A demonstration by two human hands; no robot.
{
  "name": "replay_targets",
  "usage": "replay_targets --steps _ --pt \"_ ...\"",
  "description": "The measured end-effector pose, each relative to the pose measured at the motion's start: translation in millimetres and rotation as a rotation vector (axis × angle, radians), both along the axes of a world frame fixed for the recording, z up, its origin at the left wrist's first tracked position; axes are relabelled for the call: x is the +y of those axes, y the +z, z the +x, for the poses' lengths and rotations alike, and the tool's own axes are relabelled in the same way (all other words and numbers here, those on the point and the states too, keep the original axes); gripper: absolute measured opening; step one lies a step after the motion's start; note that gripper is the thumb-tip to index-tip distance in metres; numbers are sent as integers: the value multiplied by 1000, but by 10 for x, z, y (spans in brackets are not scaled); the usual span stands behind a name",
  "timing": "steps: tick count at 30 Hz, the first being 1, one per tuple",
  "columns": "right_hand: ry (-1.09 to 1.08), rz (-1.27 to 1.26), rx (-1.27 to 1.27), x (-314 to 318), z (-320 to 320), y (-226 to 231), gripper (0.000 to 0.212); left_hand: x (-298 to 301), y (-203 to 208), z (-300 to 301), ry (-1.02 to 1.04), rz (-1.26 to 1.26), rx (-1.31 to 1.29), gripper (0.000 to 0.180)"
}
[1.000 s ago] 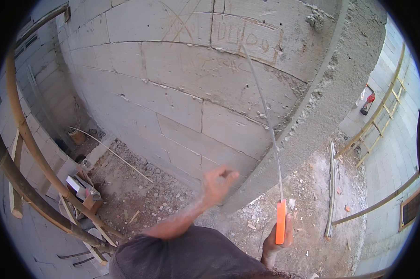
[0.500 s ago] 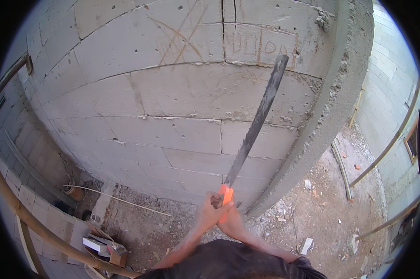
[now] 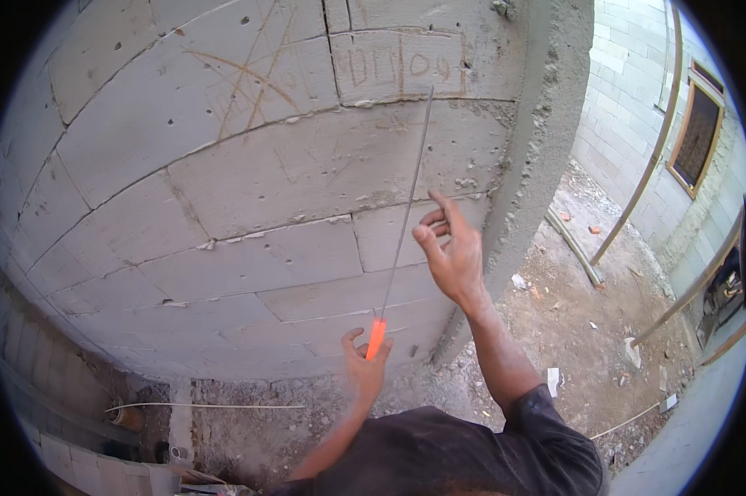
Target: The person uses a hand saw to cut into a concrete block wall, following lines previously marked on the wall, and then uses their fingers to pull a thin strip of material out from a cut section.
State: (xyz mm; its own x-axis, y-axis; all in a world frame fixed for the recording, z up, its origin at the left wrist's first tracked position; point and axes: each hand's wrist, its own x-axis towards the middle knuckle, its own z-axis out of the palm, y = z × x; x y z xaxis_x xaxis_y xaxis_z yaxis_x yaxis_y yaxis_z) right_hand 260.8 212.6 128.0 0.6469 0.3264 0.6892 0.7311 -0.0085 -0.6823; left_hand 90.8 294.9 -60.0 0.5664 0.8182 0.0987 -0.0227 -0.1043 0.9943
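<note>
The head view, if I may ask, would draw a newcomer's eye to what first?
Probably the bright orange-handled handsaw, in the left hand at lower centre. Next comes the right hand, raised empty just right of the blade. Behind, brown crossed strokes mark the pale block wall at upper left of centre.

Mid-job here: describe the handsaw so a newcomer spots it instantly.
Start at the pale grey block wall, left of the rough concrete column. In front of its lower part, find the left grip. Held there is the handsaw, blade up and edge-on, set apart from the wall by its bright orange handle.
</note>
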Motion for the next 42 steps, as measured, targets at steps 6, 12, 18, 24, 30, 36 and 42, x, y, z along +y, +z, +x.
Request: replay_targets --steps 6,12,18,24,30,36,42 --pt "-343 -188 -263 56 353 948 52 -595 -40 294 -130 170 58 59" --pt "-510 -286 -490 -66 413 1122 25 -942 -173 587 -226 169 -48 57" --pt "-562 -126 -558 -203 706 1508 25 -1111 -53 1074 -264 51 -346 62" --pt "-588 -70 -548 -149 951 1699 26 -1297 190 1386 -212 142 -433 60" --pt "-568 -58 -539 -31 930 1683 27 -1288 73 1556 -165 81 -520 58" --pt "-581 -72 -533 49 1020 1689 29 -1167 9 1603 35 93 -508 50" --pt "-573 -131 -430 31 1002 1741 43 -1063 201 1500 -289 185 -26 41"
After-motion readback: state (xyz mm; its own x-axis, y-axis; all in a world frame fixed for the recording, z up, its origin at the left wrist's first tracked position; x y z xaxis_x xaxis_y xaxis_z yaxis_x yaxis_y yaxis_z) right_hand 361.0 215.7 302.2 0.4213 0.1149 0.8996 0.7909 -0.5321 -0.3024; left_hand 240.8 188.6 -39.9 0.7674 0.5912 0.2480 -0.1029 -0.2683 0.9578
